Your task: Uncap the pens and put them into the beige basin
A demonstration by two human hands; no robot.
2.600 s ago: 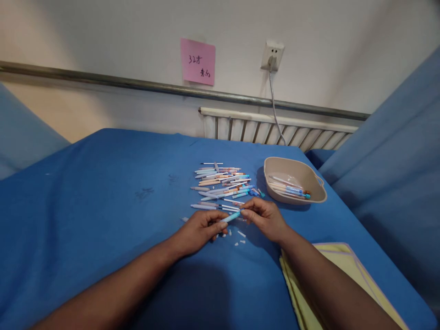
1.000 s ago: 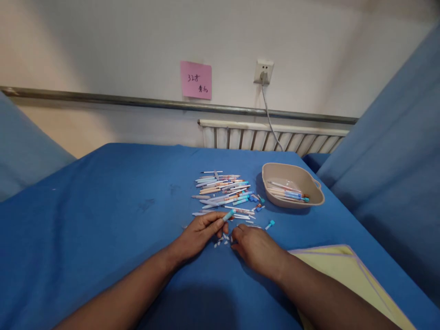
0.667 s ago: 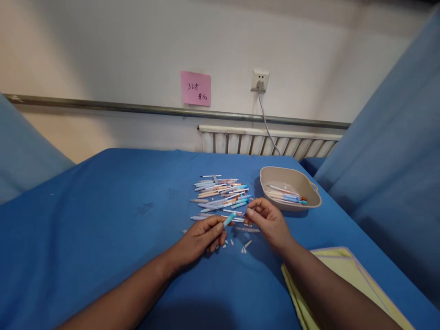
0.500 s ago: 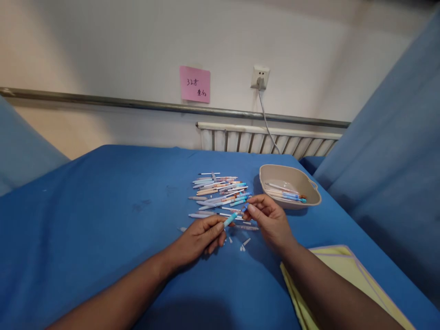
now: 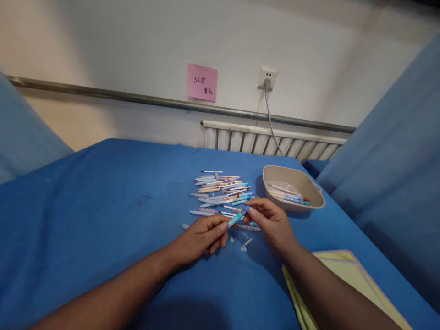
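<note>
My left hand [image 5: 208, 233] is closed around a light teal pen barrel [image 5: 235, 220], which points up and to the right. My right hand [image 5: 270, 221] pinches a small dark blue pen part [image 5: 245, 210] between thumb and fingers. That blue part meets the upper end of the barrel; whether it is fixed there I cannot tell. Just beyond both hands lies a loose pile of pens and pen parts [image 5: 220, 200], in pale blue, beige and white. Several small white tips [image 5: 244, 247] lie on the blue cloth close below the hands.
A beige plastic basin [image 5: 311, 197] with several pens in it stands to the right of the pile. A folded yellow cloth [image 5: 338, 270] lies at the front right, partly under my right forearm. Blue cloth [image 5: 103, 220] covers the table. Blue curtains [image 5: 395, 151] hang at the sides.
The blue part in my right hand and the teal barrel in my left have come together, where a small gap stood between them. The view has shifted slightly.
</note>
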